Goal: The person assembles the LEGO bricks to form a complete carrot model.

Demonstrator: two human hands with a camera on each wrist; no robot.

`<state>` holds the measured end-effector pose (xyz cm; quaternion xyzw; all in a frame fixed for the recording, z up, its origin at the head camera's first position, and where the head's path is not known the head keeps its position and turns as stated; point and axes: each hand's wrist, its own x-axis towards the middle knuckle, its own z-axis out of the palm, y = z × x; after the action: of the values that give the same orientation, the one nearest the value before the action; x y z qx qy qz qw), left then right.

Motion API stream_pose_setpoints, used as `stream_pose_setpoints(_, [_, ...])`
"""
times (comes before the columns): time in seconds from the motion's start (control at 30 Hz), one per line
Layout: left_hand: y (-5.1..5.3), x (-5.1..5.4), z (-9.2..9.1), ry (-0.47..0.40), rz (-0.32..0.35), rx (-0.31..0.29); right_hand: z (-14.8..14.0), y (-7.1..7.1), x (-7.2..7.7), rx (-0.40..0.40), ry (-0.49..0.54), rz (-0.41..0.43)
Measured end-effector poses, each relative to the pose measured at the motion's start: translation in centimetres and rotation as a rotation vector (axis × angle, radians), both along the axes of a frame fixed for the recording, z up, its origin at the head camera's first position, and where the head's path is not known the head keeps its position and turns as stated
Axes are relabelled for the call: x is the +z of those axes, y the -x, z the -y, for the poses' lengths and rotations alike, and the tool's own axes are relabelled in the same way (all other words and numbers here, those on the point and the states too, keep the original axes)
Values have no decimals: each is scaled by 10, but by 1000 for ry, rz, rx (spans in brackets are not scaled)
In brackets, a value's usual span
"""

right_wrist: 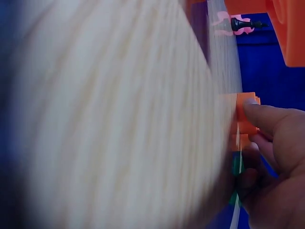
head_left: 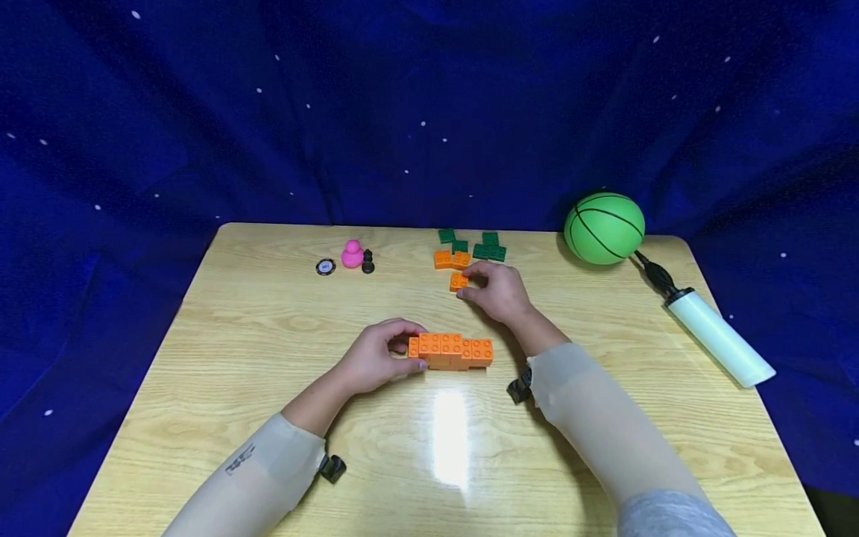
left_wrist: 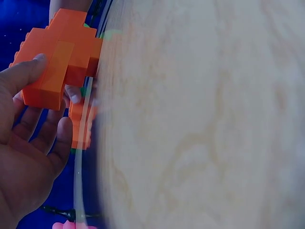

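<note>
My left hand (head_left: 379, 356) grips the left end of a stepped block of joined orange toy bricks (head_left: 446, 350), studs facing up, over the middle of the table. In the left wrist view the thumb lies along the block's smooth side (left_wrist: 52, 62). Farther back, my right hand (head_left: 499, 291) pinches a small orange brick (head_left: 458, 282) between thumb and forefinger; the right wrist view shows the thumb on that brick (right_wrist: 244, 114). Just behind it lie loose orange bricks (head_left: 443, 259), with several dark green bricks (head_left: 489, 252) beyond them.
At the back left are a round chip (head_left: 325, 266), a pink duck-like figure (head_left: 352, 254) and a black chess piece (head_left: 367, 262). A green ball (head_left: 605, 228) sits at the back right, beside a hand pump (head_left: 721, 335) near the wooden table's (head_left: 221, 328) right edge.
</note>
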<state>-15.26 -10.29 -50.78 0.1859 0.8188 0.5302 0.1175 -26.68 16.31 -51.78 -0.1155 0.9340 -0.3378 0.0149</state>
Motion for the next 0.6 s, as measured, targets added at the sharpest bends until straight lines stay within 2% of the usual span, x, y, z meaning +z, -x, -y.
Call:
stream_pose_setpoints(0.33, [0, 1, 1, 0, 10, 1, -10, -5, -2, 11, 32, -16])
stream_pose_setpoints(0.6, [-1, 1, -2, 1, 15, 8, -17, -18, 1, 22, 42, -14])
